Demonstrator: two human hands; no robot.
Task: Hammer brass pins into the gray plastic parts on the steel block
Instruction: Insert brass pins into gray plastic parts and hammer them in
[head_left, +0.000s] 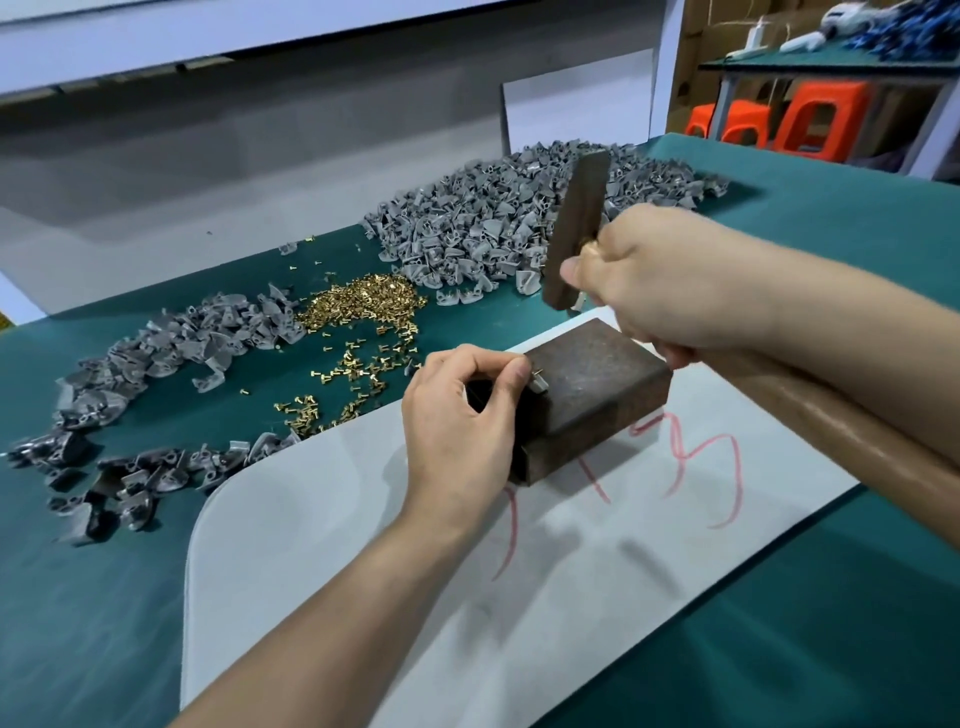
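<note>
Your left hand is pinching a small gray plastic part with a shiny brass pin on the rusty, boxy steel block, mid-frame. Your right hand is keeping a tight grip round the dark hammer above.

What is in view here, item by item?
green table mat: one, under everything
white sheet with red scrawl: one, on the mat
rusty brown steel block: one, on the sheet
dark-headed wooden-handled hammer: one, brown, above the block
small gray plastic part: one, on the block's left edge
brass pin: one, gold, in that part
gray plastic part heaps: two, far and left
loose brass pins: one pile, gold, between the heaps
orange plastic stools: several, top right
left hand: pinches that part
right hand: grips the hammer
</note>
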